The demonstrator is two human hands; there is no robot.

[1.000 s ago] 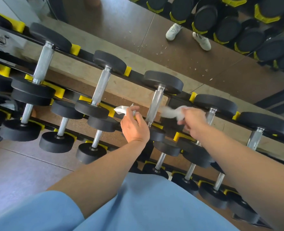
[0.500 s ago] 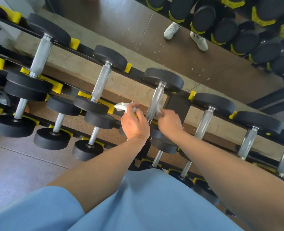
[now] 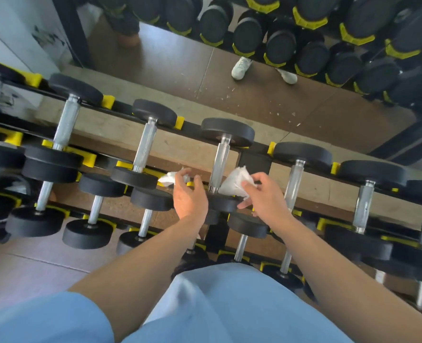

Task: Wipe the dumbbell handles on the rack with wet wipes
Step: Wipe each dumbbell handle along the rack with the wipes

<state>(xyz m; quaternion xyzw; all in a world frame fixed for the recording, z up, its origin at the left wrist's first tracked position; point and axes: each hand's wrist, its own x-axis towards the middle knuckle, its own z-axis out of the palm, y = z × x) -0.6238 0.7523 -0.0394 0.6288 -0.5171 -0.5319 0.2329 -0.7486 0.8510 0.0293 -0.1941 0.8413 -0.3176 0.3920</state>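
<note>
Since half a second ago the right hand [image 3: 264,196] has come off the knurled chrome handle [image 3: 220,167] of the middle top-row dumbbell and now sits just to its right, thumb and fingertips pinching a crumpled white wet wipe [image 3: 234,181] whose left edge lies against or just beside the handle's lower end — which, I cannot tell. The left hand [image 3: 190,196] stays just left of that handle, fingers curled round a second small white wipe [image 3: 170,179] that pokes out over a yellow plastic cradle [image 3: 155,173] of the black steel rack [image 3: 254,160]. Between the two hands the handle's lower collar meets its black round plate [image 3: 223,203], partly hidden by the fingers. Open gaps run on both sides — to the neighbouring chrome handle on the left [image 3: 145,147] and the one on the right [image 3: 294,180]. Beyond the rack's far rail, a wall mirror [image 3: 180,58] shows brown floor and white shoes [image 3: 240,68].
</note>
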